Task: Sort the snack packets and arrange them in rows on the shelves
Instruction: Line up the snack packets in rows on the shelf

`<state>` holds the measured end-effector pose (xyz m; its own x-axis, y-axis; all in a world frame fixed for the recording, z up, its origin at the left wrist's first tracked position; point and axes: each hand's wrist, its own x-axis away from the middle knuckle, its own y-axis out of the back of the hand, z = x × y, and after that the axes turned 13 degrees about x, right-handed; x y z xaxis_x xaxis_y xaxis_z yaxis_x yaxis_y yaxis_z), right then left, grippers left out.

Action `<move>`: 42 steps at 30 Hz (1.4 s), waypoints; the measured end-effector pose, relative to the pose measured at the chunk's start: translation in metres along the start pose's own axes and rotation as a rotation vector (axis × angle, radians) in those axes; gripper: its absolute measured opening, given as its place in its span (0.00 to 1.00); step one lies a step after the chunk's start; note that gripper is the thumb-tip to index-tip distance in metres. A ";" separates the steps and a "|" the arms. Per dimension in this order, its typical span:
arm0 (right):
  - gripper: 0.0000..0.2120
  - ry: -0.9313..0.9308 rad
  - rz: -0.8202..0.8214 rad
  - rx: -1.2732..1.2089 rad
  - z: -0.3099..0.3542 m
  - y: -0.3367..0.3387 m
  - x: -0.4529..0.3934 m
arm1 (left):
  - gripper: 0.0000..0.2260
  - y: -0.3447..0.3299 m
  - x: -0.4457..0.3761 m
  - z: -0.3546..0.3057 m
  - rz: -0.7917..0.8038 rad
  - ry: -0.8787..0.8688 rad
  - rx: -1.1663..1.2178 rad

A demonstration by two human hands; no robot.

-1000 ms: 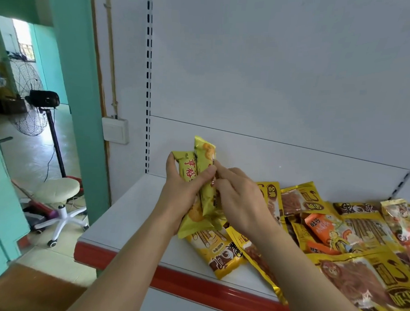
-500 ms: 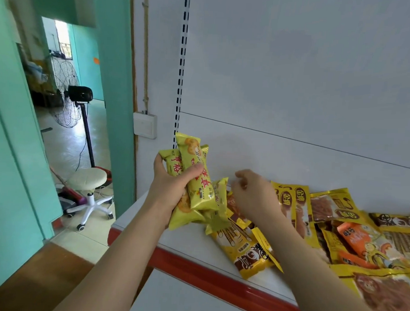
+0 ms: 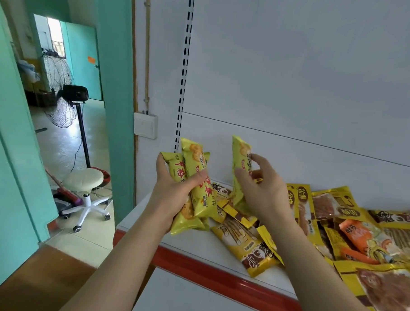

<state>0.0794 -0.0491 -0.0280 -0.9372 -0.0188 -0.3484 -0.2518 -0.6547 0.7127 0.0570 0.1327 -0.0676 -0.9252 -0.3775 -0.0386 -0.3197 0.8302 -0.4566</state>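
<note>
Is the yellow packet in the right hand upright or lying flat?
Upright. The right hand pinches the yellow packet on end, its top edge pointing up, clear of the shelf and the pile.

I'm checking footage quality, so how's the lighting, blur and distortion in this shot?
Head view: even daylight, soft shadows, no harsh glare on the yellow packets in the left hand; the wide lens bows the door frame and slotted shelf upright; the right hand looks slightly soft.
</note>
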 end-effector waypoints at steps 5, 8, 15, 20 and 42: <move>0.24 0.059 0.038 -0.143 -0.008 0.015 0.029 | 0.37 -0.048 0.014 0.013 0.198 -0.041 0.038; 0.27 0.008 -0.019 -0.144 -0.030 0.036 0.041 | 0.38 -0.081 0.024 0.025 0.300 -0.068 0.013; 0.33 -0.122 -0.179 -0.089 -0.106 0.131 0.081 | 0.40 -0.186 0.089 0.063 0.507 -0.096 -0.039; 0.41 -0.173 -0.251 -0.090 -0.173 0.209 0.126 | 0.44 -0.270 0.157 0.099 0.606 -0.075 -0.049; 0.32 -0.467 -0.552 -0.077 -0.537 0.548 0.258 | 0.39 -0.676 0.439 0.320 0.927 0.234 -0.069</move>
<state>-0.1706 -0.8187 -0.0541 -0.6883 0.6426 -0.3366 -0.7160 -0.5275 0.4573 -0.0678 -0.7257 -0.0599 -0.8315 0.5270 -0.1758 0.5554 0.7829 -0.2803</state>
